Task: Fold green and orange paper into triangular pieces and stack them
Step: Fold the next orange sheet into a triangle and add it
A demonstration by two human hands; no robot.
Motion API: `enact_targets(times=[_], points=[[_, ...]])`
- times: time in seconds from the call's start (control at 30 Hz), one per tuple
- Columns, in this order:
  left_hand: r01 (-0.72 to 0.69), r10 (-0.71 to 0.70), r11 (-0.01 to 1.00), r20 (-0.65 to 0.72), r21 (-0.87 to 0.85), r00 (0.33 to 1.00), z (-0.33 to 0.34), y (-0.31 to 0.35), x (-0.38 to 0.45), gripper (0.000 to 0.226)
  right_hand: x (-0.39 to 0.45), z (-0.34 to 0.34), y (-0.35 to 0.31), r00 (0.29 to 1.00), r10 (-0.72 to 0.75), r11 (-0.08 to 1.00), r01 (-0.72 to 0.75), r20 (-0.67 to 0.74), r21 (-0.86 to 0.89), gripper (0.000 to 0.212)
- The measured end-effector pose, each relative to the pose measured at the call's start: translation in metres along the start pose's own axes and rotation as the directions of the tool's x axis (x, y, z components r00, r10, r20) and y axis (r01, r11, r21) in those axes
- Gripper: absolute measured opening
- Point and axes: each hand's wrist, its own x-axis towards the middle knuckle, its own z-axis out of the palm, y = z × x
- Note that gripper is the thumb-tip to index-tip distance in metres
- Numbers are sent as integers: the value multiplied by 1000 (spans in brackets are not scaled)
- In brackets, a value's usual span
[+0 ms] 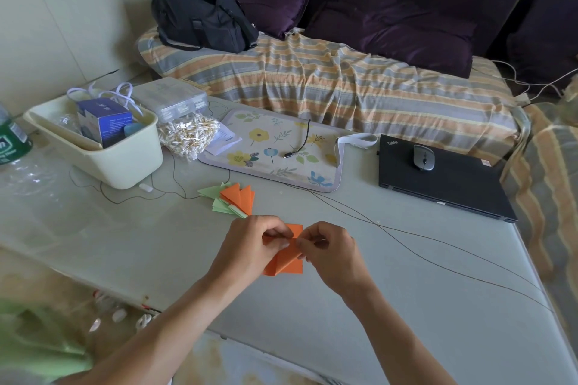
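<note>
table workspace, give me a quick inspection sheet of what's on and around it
surface: pale table, glossy top
job's things: orange paper partly folded, held just above the table; pile of folded green and orange triangles behind it
clutter: cream bin with boxes, bag of cotton swabs, floral mat, closed laptop with mouse on top
grippers: left hand and right hand both pinch the orange paper with their fingers
cables: thin wires trail across the table
surroundings: striped bed, black bag

Matt orange paper (286,262), creased sharp.
Glossy smooth table (406,275); matt black laptop (444,181); cream plastic bin (125,162).
</note>
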Motion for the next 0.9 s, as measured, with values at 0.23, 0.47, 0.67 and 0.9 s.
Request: enact_targets(times=[0.23, 0.47, 0.67, 0.9], points=[[-27, 27, 1000, 13, 11, 1000, 0, 1, 0, 18, 0, 1, 2, 1000, 9, 1000, -9, -24, -4, 11], [37, -38, 996, -12, -87, 999, -3, 5, -1, 19, 3, 0, 3, 999, 38, 987, -34, -23, 156, 12], [198, -199, 905, 35, -377, 979, -3, 7, -2, 11, 3, -2, 3, 967, 121, 873, -212, 225, 439, 17], [357, -316, 850, 166, -388, 934, 4, 5, -4, 17, 6, 2, 2, 987, 111, 915, -147, 115, 375, 29]])
